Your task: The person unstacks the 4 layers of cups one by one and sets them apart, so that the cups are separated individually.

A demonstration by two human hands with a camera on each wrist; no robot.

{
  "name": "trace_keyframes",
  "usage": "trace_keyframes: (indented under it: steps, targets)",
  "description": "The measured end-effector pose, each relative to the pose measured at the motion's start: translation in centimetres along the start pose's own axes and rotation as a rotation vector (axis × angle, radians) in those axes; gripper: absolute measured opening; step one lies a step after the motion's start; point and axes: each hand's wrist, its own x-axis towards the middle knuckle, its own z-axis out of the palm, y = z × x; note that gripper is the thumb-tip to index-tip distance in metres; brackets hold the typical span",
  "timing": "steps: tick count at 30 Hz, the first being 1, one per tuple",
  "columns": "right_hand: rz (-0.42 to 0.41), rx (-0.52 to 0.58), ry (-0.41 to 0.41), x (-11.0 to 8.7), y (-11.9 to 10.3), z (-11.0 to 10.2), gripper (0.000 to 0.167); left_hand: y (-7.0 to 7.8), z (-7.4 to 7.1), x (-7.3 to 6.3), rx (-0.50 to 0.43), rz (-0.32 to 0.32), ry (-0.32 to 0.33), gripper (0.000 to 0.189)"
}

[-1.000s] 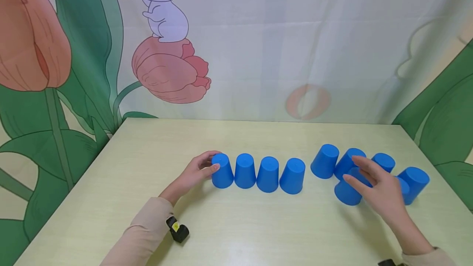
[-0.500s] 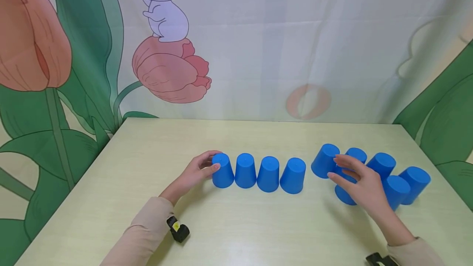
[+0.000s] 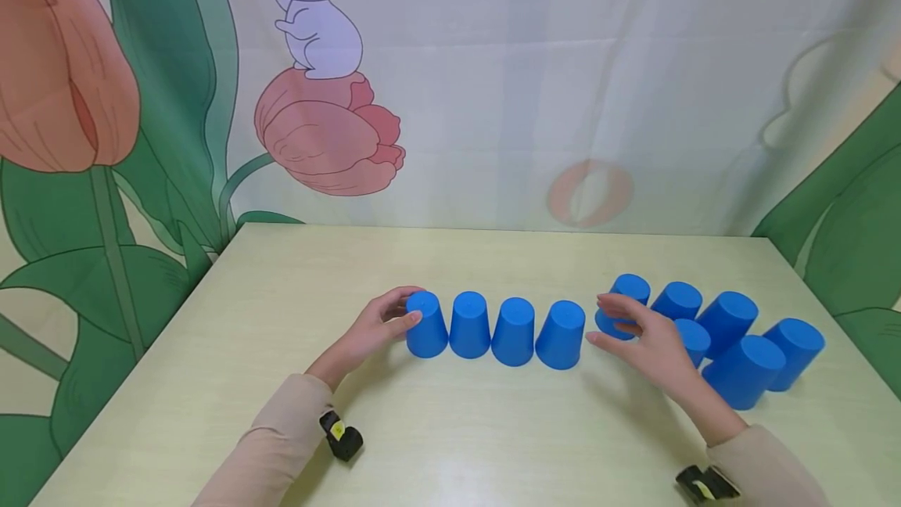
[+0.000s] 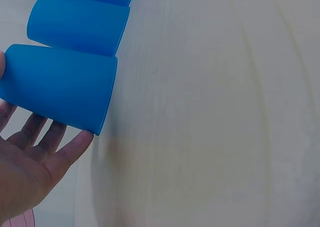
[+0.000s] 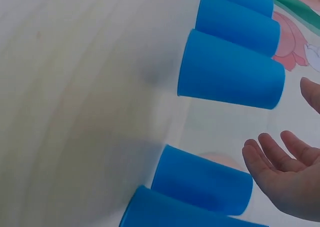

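Note:
Four-like blue cups stand upside down in a row at the table's middle, and my left hand holds the leftmost blue cup. In the left wrist view, fingertips lie along that cup's side and the thumb is at its far end. My right hand hovers with bent, spread fingers and nothing between them, just right of the row's rightmost cup. Behind it stands another upturned cup, partly hidden by the hand. In the right wrist view, a gap shows between the fingers and the rightmost row cup.
Several more upturned blue cups form a loose cluster on the right of the pale table. A printed curtain hangs behind the table's back edge. Both wrists carry a black camera.
My right hand has moved left, from over the right cluster to the gap near the row's right end, uncovering cups in the cluster. My left hand stays at the leftmost cup.

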Motion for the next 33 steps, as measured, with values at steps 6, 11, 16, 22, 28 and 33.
trace_keyframes:
  steps: [6, 11, 16, 22, 28, 33]
  targets:
    - [-0.002, 0.021, -0.073, 0.8, -0.3, 0.6, 0.068, 0.0, 0.0, 0.1, 0.002, 0.0, -0.002, 0.043]
    - [-0.013, 0.011, -0.091, 1.4, -0.1, 1.5, 0.067, 0.0, 0.0, 0.1, 0.003, -0.004, 0.0, 0.043]
    - [-0.009, 0.013, -0.091, 1.8, 0.1, 2.2, 0.062, 0.1, 0.1, 0.0, 0.003, -0.009, 0.001, 0.043]
    - [-0.005, 0.031, -0.101, 2.0, -0.1, 2.6, 0.062, 0.2, 0.1, 0.0, -0.004, -0.006, 0.002, 0.043]
    - [-0.01, 0.022, -0.075, 1.9, -0.3, 2.6, 0.06, 0.1, 0.1, 0.0, 0.001, -0.007, 0.003, 0.043]
    - [-0.001, 0.025, -0.075, 1.5, -0.3, 2.2, 0.064, 0.1, 0.1, 0.0, 0.002, -0.005, 0.006, 0.043]
